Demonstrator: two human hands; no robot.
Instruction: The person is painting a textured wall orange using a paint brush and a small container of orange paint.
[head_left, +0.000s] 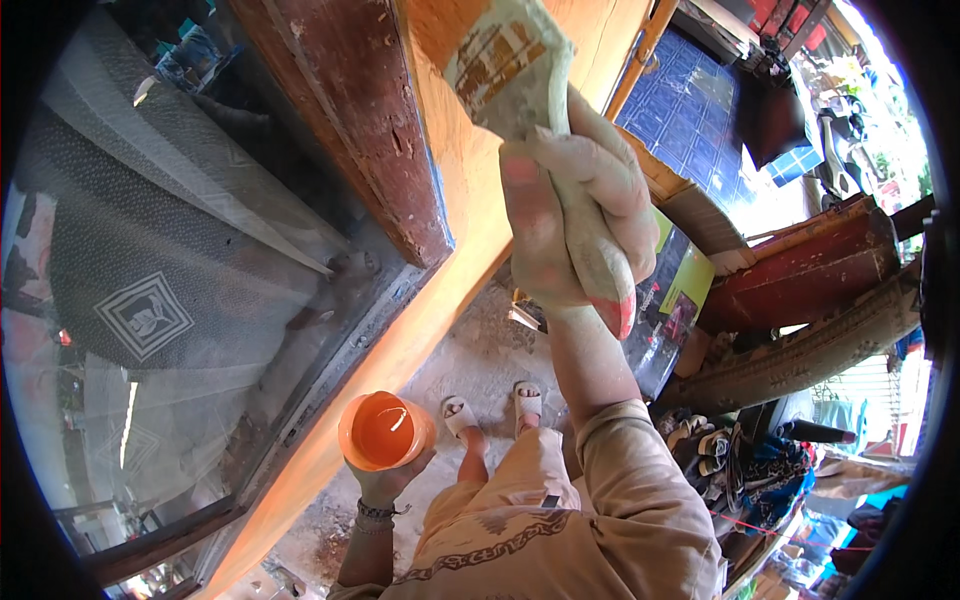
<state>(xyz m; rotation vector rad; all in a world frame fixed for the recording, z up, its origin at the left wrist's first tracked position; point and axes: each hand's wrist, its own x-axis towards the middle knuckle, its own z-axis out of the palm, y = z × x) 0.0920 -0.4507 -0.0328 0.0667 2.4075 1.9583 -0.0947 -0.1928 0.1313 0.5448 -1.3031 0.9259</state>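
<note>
My right hand (577, 202) is raised before me, its fingers wrapped around the handle of a paintbrush (517, 71). The brush is coated in pale dried paint, its handle tip is red, and its bristle end points up and left over the orange wall (469, 180). Whether the bristles touch the wall I cannot tell. Lower down at the left, my left hand (386, 476) holds an orange plastic container (384, 431) from below, close to the wall. The container's mouth faces up, and its inside looks orange; how full it is cannot be told.
A glass window with a weathered wooden frame (375, 127) and a lace curtain (150, 247) fills the left side. To the right are a printed cardboard box (667, 307), a dark red wooden piece (810, 270), a rolled mat (802, 352) and piled shoes. My sandaled feet stand on a concrete floor (480, 345).
</note>
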